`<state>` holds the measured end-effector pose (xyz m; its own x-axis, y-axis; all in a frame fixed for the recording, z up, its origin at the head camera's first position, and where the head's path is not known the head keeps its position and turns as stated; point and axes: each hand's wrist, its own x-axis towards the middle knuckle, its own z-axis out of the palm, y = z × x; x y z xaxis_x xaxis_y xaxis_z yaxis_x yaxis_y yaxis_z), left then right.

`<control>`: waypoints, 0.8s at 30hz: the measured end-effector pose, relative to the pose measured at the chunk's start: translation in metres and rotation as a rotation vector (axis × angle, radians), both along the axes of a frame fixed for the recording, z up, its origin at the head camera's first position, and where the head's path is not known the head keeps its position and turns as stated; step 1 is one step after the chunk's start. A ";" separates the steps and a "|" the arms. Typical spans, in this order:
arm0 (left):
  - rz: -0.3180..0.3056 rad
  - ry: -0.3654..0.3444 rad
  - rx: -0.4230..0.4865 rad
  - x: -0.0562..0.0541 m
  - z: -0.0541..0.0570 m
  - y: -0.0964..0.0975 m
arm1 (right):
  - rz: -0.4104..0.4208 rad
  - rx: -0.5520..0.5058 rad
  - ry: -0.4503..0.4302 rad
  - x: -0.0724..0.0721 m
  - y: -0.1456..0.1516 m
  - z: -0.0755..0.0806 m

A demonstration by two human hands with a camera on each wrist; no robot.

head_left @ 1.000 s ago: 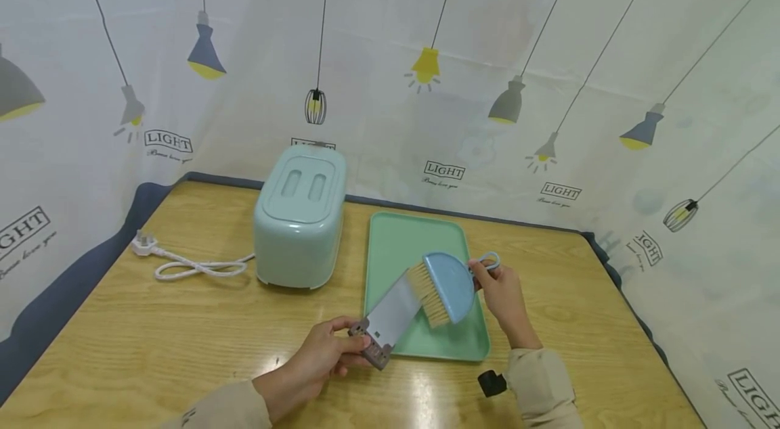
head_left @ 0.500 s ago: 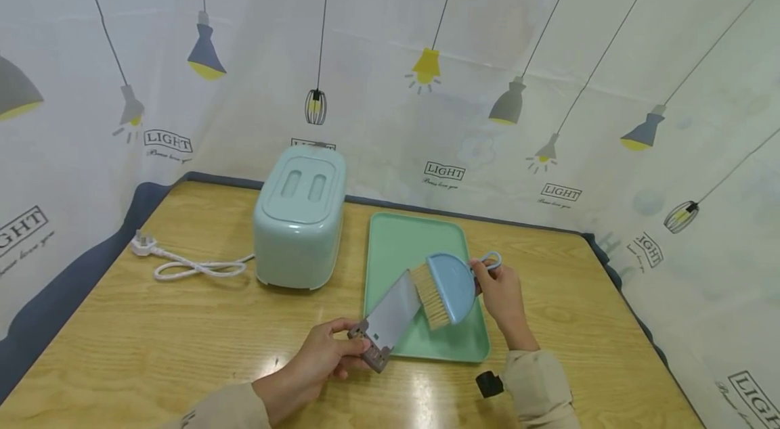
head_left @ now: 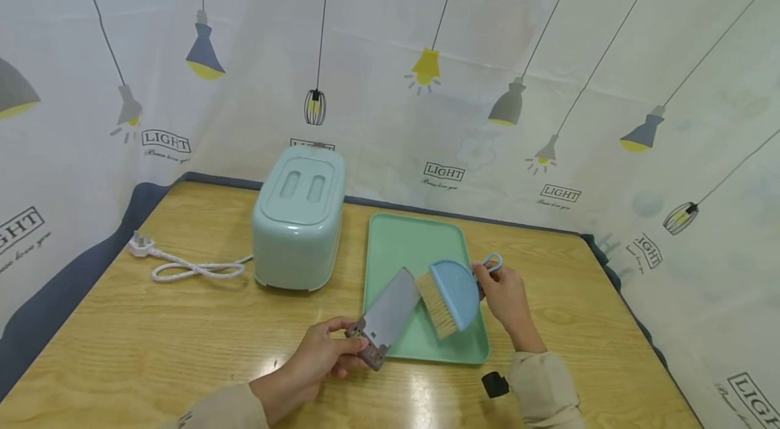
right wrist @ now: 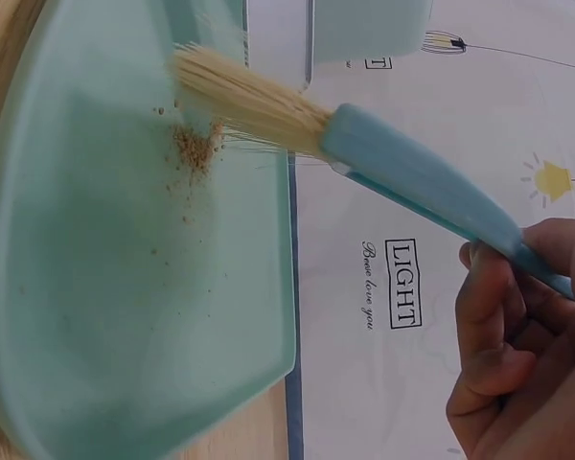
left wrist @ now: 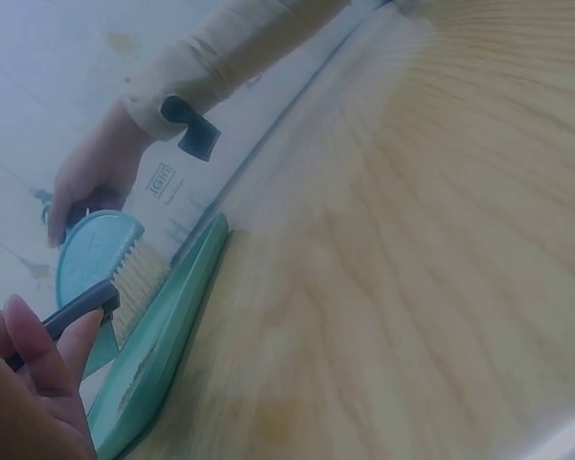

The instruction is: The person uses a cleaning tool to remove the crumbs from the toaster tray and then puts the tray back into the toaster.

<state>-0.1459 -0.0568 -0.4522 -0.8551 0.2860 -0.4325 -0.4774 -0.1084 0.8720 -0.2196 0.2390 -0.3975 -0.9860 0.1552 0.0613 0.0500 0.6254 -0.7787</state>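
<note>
My left hand (head_left: 313,356) pinches the grey-brown end of a flat metal crumb tray (head_left: 391,309), thumb on top, its far end tilted over the green serving tray (head_left: 405,236). In my right hand (head_left: 507,297) is a light-blue hand brush (head_left: 461,294), gripped by its looped handle. The pale bristles (right wrist: 254,101) point left, close beside the crumb tray's right edge in the head view. Brown crumbs (right wrist: 194,149) lie in a small heap on the green tray below the bristles, with finer specks scattered around, as the right wrist view shows.
A mint-green toaster (head_left: 298,233) stands left of the green tray, near the table's back edge. Its white cord (head_left: 201,268) lies coiled on the wooden table (head_left: 201,327), ending in a plug (head_left: 141,244). A printed curtain (head_left: 378,77) hangs behind and around the table.
The brush has shifted slightly right and toward me, and its bristles have come off the crumb tray's edge. The left hand has hardly moved; the crumb tray has turned a little.
</note>
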 end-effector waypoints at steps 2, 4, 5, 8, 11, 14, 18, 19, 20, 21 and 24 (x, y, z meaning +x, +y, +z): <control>0.001 -0.002 -0.002 0.000 0.000 0.000 | 0.016 0.007 -0.007 0.000 0.001 0.001; 0.005 -0.008 -0.005 0.001 0.000 0.000 | 0.029 0.024 -0.008 0.001 0.002 0.001; 0.010 -0.011 -0.006 0.001 0.001 0.000 | 0.033 0.028 -0.009 0.001 0.002 0.001; 0.023 -0.014 -0.014 0.002 0.001 0.000 | 0.043 0.036 -0.013 0.002 0.003 0.001; 0.040 -0.011 -0.030 0.002 0.002 0.000 | 0.057 0.031 -0.023 0.002 0.004 0.000; 0.054 -0.010 -0.049 0.001 0.002 0.001 | 0.077 0.042 -0.029 0.003 0.005 0.000; 0.069 -0.004 -0.065 0.001 0.004 0.002 | 0.088 0.050 -0.022 0.005 0.008 0.000; 0.072 -0.001 -0.065 0.001 0.004 0.002 | 0.091 0.050 -0.021 0.005 0.009 0.000; 0.075 0.003 -0.066 0.001 0.004 0.002 | 0.092 0.046 -0.021 0.005 0.010 0.000; 0.080 0.005 -0.063 0.001 0.005 0.002 | 0.095 0.039 -0.023 0.006 0.010 0.001; 0.082 0.010 -0.052 0.000 0.005 0.002 | 0.110 0.029 -0.029 0.006 0.010 0.002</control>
<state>-0.1458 -0.0544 -0.4473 -0.8789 0.1917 -0.4367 -0.4603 -0.1013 0.8820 -0.2137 0.2491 -0.3952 -0.9984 0.0449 0.0357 0.0021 0.6506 -0.7594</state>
